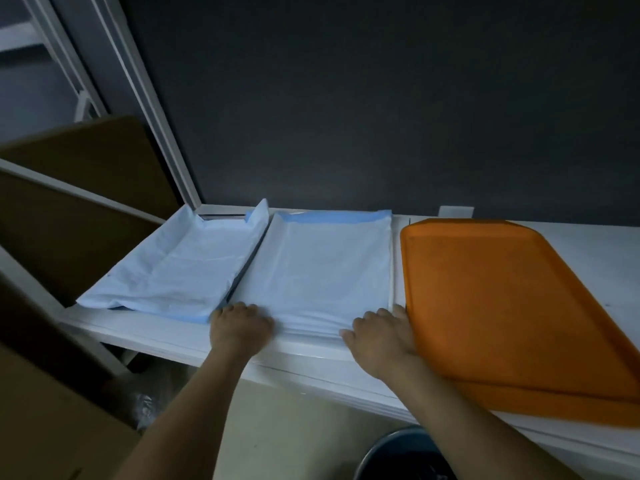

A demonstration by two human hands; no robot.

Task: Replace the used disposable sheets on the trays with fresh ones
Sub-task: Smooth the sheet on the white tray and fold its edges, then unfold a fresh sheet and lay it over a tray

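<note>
- Head view: the left hand sits on the near left corner of the middle sheet. Its fingers are curled over the edge, but it is blurred and I cannot tell whether they pinch the sheet.
- The right hand rests on the sheet's near right corner with its thumb spread and fingers laid loosely on top, gripping nothing.
- The white sheet wrinkles between the two hands and runs away from them to a blue far edge.
- Just beyond the left hand lies a second sheet over a dark tray.
- The bare orange tray touches the right hand's outer side.
- All of it lies on a white counter.
- A dark bin stands below the right forearm.
</note>
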